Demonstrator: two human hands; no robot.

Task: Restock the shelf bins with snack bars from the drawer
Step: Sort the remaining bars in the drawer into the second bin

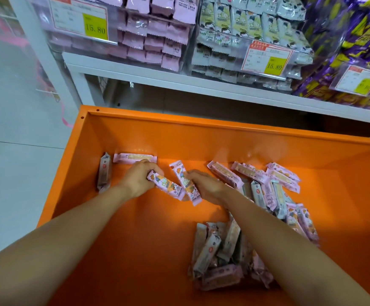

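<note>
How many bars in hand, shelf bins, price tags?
Bars in hand: 2, one in the left hand, one in the right hand
Shelf bins: 3
Price tags: 3
Total: 8

A white, red-edged price card [78,18] on the clear plastic bin of pink packets [84,45] reads "15. 80" on its yellow patch. The matching card [266,59] on the neighbouring clear bin of pale green packets [219,71] reads the same. Print on each pink snack bar [168,185] is illegible.
</note>
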